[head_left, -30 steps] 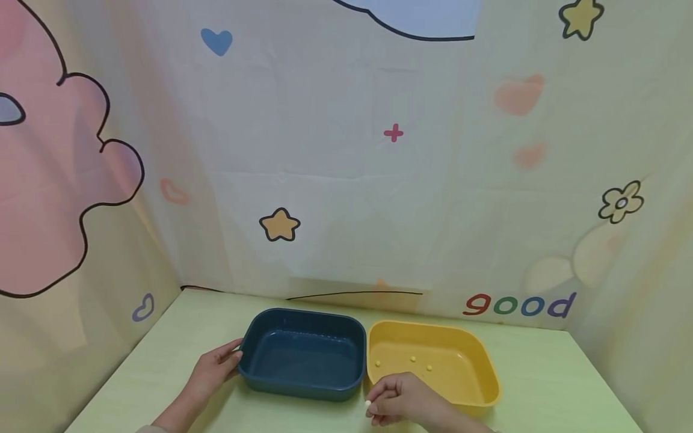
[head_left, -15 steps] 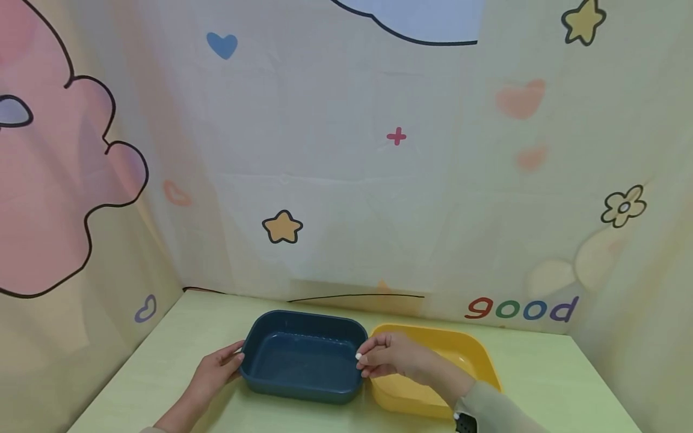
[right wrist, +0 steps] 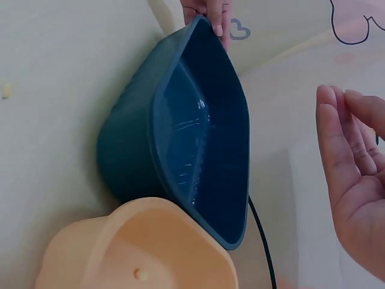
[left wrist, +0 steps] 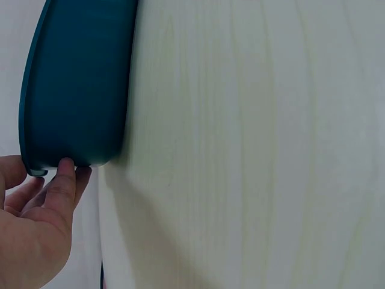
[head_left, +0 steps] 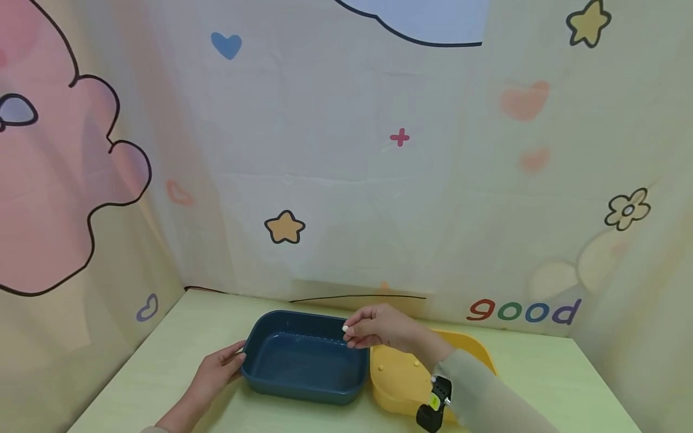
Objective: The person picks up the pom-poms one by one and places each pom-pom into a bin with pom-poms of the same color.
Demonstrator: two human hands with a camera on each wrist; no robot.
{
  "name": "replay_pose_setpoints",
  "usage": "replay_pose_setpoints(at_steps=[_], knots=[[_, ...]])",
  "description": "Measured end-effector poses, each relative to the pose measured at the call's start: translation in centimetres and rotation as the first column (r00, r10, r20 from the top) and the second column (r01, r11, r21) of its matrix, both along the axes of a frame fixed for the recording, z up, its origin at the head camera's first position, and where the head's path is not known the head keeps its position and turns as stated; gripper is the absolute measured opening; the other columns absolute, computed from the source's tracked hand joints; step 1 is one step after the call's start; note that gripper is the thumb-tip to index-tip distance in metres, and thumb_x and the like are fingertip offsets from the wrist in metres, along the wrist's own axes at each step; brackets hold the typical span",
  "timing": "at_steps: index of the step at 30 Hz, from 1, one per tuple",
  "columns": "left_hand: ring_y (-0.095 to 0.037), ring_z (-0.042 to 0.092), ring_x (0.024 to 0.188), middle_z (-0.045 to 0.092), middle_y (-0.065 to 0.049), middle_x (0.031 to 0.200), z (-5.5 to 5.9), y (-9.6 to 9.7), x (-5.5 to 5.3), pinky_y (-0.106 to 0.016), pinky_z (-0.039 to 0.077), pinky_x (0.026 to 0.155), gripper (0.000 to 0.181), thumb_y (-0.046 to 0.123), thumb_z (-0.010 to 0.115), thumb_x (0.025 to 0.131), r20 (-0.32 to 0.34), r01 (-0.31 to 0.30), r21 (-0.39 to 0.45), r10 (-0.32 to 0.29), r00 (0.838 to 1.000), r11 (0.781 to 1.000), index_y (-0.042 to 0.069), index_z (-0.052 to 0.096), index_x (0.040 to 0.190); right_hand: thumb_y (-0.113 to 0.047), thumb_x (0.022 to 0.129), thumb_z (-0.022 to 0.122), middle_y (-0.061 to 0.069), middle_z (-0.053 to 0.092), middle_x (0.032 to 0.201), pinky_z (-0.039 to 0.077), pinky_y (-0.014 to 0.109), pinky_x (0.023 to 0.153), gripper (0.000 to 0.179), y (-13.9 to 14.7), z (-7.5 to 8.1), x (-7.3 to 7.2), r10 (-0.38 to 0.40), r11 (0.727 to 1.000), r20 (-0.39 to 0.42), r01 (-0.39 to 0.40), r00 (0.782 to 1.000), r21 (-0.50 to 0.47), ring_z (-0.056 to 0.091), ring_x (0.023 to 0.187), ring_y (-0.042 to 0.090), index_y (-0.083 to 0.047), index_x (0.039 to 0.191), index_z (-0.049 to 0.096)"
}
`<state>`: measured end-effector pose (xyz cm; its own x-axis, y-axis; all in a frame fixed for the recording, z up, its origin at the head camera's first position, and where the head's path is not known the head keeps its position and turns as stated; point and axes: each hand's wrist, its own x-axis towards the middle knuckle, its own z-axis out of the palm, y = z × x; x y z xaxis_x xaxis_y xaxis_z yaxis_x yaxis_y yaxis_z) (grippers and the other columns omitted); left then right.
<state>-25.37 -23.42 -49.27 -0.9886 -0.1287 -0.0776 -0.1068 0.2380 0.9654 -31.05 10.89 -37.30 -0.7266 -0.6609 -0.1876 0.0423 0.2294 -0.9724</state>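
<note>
A pale patterned curtain (head_left: 346,120) rises behind and to both sides, with the word "good" (head_left: 524,311) printed low on the right. Before it spreads a light wood-grained table (head_left: 547,385). On it the dark blue tub (head_left: 304,394) stands beside the yellow tub (head_left: 390,402), their ends close against each other. The inside of the blue one shows bare floor in the head view.

The right sleeve (head_left: 492,391) and forearm cross over the yellow tub, hiding its middle and much of its right part, so I cannot tell all that lies in it. The two hands are well apart. The left hand (head_left: 213,370) grips the left end of the dark blue tub at its rim. The right hand (head_left: 384,326) is at the rear right corner of that tub, blocking sight of it. A black band (head_left: 433,404) circles the right wrist.

Thumb and fingertips of that hand pinch a small pale ball (head_left: 345,329). Two yellow balls (head_left: 381,367) (head_left: 416,364) show in the yellow tub; a pale piece (right wrist: 6,90) lies on the table in the right wrist view.
</note>
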Motion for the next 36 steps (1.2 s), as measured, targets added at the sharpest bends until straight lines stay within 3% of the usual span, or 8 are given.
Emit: replay_pose_setpoints(at_steps=[9,17,25,30,36], knots=[[-0.030,0.073,0.114,0.056,-0.036,0.139,0.1,0.0,-0.2,-0.033,0.066,0.086,0.043,0.003,0.050,0.106,0.016,-0.004,-0.007,0.005,1.000,1.000,-0.014,0.046,0.145,-0.001,0.100,0.059,-0.002,0.076,0.088,0.064,0.019,0.076,0.023,-1.7,0.6,-2.2,0.032,0.995,0.002,-0.032,0.999,0.097,0.073,0.079,0.007,0.013,0.118,0.063],[-0.029,0.073,0.112,0.057,-0.036,0.139,0.1,-0.1,-0.4,-0.034,0.066,0.086,0.043,0.003,0.051,0.106,0.014,-0.004,-0.005,0.004,1.000,1.000,-0.014,0.046,0.145,-0.003,0.101,0.059,-0.003,0.076,0.089,0.065,0.027,0.089,0.027,-3.0,0.0,-4.6,0.041,0.989,-0.010,-0.040,0.999,0.143,0.072,0.081,0.007,0.013,0.122,0.062],[-0.032,0.073,0.114,0.055,-0.036,0.141,0.2,0.0,-0.5,-0.035,0.066,0.087,0.043,0.002,0.050,0.106,0.027,-0.014,-0.013,0.015,1.000,1.000,-0.013,0.047,0.146,-0.003,0.102,0.057,-0.004,0.074,0.086,0.065,0.022,0.083,0.022,-4.0,-0.5,-6.5,0.041,0.985,0.032,-0.046,0.999,0.167,0.072,0.079,0.006,0.008,0.120,0.064],[-0.031,0.073,0.113,0.056,-0.036,0.139,0.1,0.0,-0.6,-0.035,0.066,0.087,0.043,0.003,0.051,0.106,0.018,-0.005,-0.007,0.006,1.000,1.000,-0.014,0.046,0.145,-0.002,0.103,0.057,-0.004,0.073,0.085,0.065,0.020,0.081,0.030,-4.3,-0.9,-7.0,0.042,0.984,0.043,-0.049,0.998,0.172,0.071,0.078,0.005,0.014,0.127,0.059],[-0.030,0.073,0.113,0.057,-0.036,0.139,-0.3,0.0,-0.6,-0.036,0.066,0.086,0.043,0.002,0.050,0.106,0.025,-0.003,-0.017,0.003,1.000,1.000,-0.014,0.046,0.145,-0.001,0.101,0.058,-0.004,0.072,0.084,0.063,0.019,0.078,0.025,-4.8,-2.2,-6.8,0.052,0.979,0.060,-0.063,0.997,0.195,0.071,0.079,0.006,0.012,0.121,0.064]])
